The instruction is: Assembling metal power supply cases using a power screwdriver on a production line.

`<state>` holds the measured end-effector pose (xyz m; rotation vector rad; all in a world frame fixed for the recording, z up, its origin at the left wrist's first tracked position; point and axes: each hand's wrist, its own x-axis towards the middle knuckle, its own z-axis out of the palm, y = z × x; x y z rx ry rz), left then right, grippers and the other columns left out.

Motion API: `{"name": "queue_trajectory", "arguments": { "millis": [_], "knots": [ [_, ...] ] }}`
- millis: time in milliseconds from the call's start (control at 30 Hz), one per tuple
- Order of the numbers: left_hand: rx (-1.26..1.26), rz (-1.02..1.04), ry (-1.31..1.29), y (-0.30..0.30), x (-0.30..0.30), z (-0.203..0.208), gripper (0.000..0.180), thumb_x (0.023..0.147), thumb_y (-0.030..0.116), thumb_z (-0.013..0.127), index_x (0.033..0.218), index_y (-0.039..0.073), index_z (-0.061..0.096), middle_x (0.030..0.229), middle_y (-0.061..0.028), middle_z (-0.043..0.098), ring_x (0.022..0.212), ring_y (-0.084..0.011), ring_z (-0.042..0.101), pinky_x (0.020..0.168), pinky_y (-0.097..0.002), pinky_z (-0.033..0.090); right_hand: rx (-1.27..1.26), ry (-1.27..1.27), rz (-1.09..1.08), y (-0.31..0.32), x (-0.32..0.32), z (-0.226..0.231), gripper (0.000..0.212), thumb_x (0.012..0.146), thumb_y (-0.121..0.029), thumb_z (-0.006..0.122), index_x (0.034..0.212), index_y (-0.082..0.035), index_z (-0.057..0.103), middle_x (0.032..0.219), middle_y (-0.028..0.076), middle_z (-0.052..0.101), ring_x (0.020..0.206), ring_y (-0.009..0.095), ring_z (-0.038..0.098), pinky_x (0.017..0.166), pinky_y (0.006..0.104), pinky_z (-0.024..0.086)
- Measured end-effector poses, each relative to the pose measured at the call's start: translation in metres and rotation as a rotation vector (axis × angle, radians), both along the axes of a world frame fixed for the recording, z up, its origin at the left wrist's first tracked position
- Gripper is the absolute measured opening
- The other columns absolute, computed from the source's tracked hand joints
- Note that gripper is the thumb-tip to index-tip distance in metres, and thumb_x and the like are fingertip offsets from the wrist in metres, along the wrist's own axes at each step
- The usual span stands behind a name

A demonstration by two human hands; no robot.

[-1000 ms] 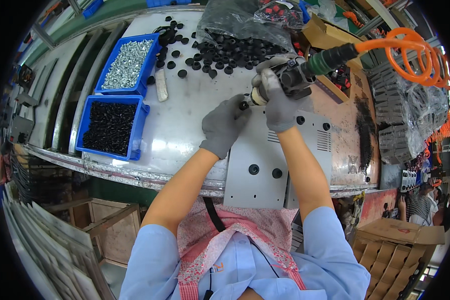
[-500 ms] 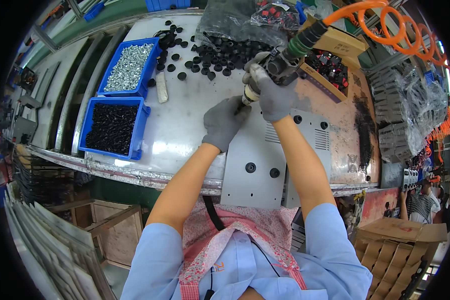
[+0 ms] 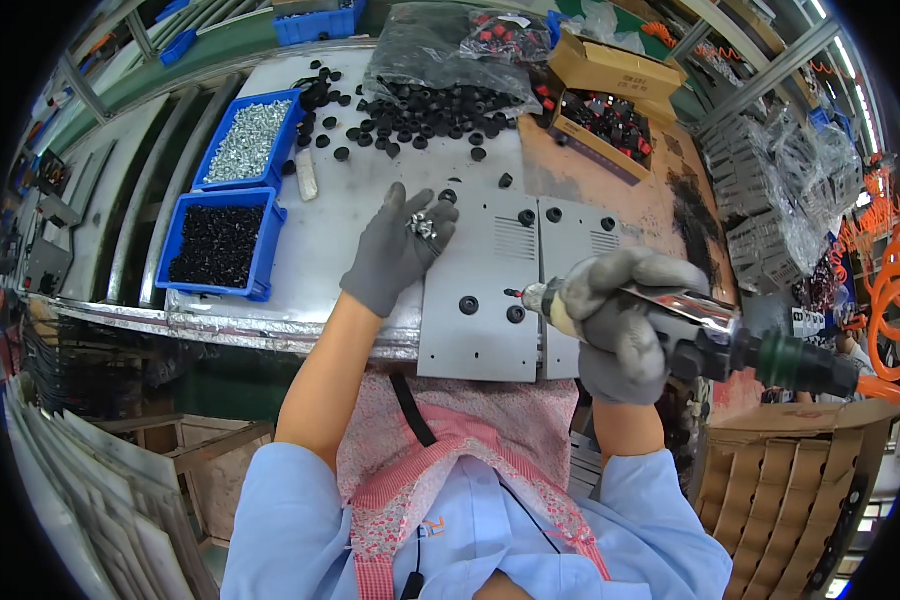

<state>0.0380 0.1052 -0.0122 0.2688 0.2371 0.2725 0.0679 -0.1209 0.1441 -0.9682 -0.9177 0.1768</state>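
Observation:
My left hand (image 3: 382, 262), in a grey glove, is turned palm up and holds several small silver screws (image 3: 422, 227). Its fingers curl loosely beside the left edge of a grey metal panel (image 3: 470, 255). Gripped in my gloved right hand (image 3: 615, 305) is an air screwdriver (image 3: 700, 312), tilted sideways with its bit pointing left. The bit tip appears close above a round black rubber foot (image 3: 516, 314) on the panel; whether it touches cannot be told. Other rubber feet (image 3: 469, 305) sit on the panel, and a second slotted panel (image 3: 562, 240) lies to its right.
Loose black feet (image 3: 420, 125) spread across the table's far side below a plastic bag (image 3: 410, 45). At left stand a blue bin (image 3: 292, 150) of silver screws and another blue bin (image 3: 270, 262) of black parts. An open cardboard box (image 3: 595, 150) lies back right; an orange coiled hose (image 3: 885, 330) hangs at right.
The screwdriver has swung from over the far part of the panel toward me and to the right, its bit now leftward. My left hand has left the tool's tip and turned up, showing screws.

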Motion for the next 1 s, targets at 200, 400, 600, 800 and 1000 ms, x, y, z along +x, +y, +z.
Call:
{"name": "queue_trajectory", "arguments": {
  "millis": [200,400,600,800,1000],
  "knots": [
    [0.134,-0.206,0.094,-0.059,-0.025,0.03,0.038,0.099,0.021,0.038,0.127,-0.004,0.043,0.118,-0.0202,0.057,0.093,-0.0241,0.064,0.066,-0.0271,0.057,0.093,-0.031,-0.013,-0.016,-0.006,0.005,0.041,0.081,-0.02,0.059,0.118,-0.007,0.047,0.093,0.015,0.056,0.069,0.022,0.056,0.062,0.038,0.048],
    [0.255,-0.349,0.231,-0.092,-0.04,0.049,0.029,0.098,0.022,0.042,0.115,0.0,0.049,0.101,-0.0145,0.062,0.065,-0.0153,0.059,0.043,-0.0207,0.041,0.165,0.002,0.111,-0.031,-0.01,0.0,0.047,0.082,-0.016,0.07,0.12,-0.008,0.043,0.105,0.019,0.056,0.082,0.024,0.06,0.073,0.0401,0.052],
    [0.158,-0.381,0.179,-0.112,-0.041,0.051,0.034,0.096,0.036,0.049,0.101,0.004,0.055,0.07,-0.0076,0.058,0.045,-0.0095,0.045,0.036,-0.0188,0.029,0.145,-0.047,0.031,-0.033,-0.012,-0.006,0.045,0.082,-0.028,0.067,0.118,-0.01,0.047,0.098,0.012,0.058,0.072,0.02,0.059,0.064,0.0362,0.05],
    [0.064,-0.468,0.001,-0.117,-0.043,0.049,0.035,0.096,0.038,0.049,0.097,0.003,0.056,0.073,-0.0066,0.061,0.045,-0.0069,0.048,0.034,-0.0161,0.031,0.111,-0.105,-0.051,-0.03,-0.012,-0.007,0.048,0.081,-0.034,0.07,0.116,-0.011,0.046,0.095,0.011,0.058,0.071,0.02,0.059,0.062,0.0361,0.05],
    [-0.128,-0.437,-0.031,-0.126,-0.036,0.05,0.032,0.097,0.037,0.047,0.097,0.006,0.054,0.071,-0.002,0.055,0.046,-0.005,0.04,0.034,-0.0157,0.028,0.145,-0.141,-0.06,-0.029,-0.008,-0.014,0.046,0.082,-0.033,0.069,0.115,-0.011,0.046,0.095,0.011,0.058,0.069,0.02,0.058,0.062,0.0358,0.05]
  ]
}}
